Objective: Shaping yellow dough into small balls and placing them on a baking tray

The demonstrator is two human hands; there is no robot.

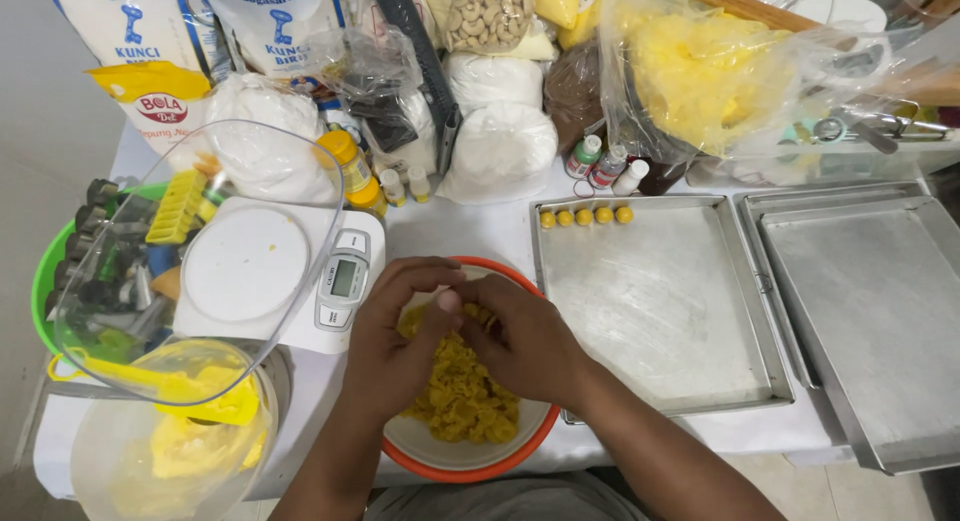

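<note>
The bowl of crumbly dough sits at the near edge of the bench, under both hands. Left of it stands the kitchen scale, carrying a tilted clear bowl. Right of it lies a baking tray with five dough balls along its far edge; a second tray lies further right. Flour bags stand behind.

Kitchen scale under clear tub; two steel trays; flour bags behind, on worktop.

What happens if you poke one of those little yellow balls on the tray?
The yellow balls look round, so one would probably roll across the flat metal tray. They seem shaped from soft dough, so a poke likely dents them.
</note>
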